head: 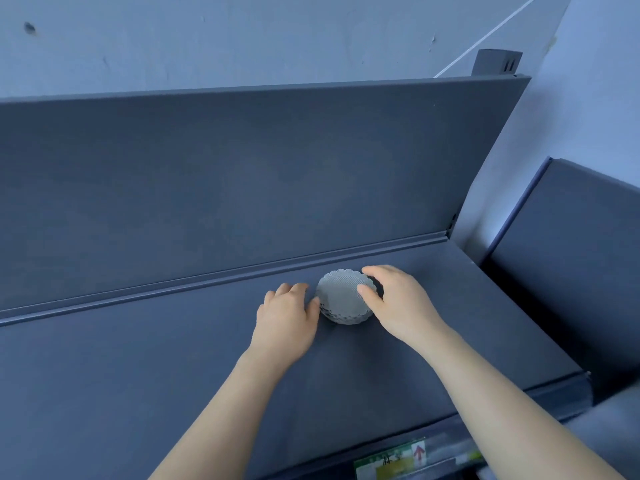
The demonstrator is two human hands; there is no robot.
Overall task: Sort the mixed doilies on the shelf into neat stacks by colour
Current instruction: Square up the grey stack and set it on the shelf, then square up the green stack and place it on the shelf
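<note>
The right hand point(398, 303) curled round the pale grey stack of scalloped round doilies point(341, 301), thumb on top; the left hand point(287, 317), fingers relaxed, touched its side. The stack sat on the dark grey shelf point(173, 358), near its upright back panel point(242, 168).

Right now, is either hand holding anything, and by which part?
The right hand grips the stack of pale grey round scalloped doilies by its right rim, thumb on top. The left hand only touches its left edge with the thumb.
</note>
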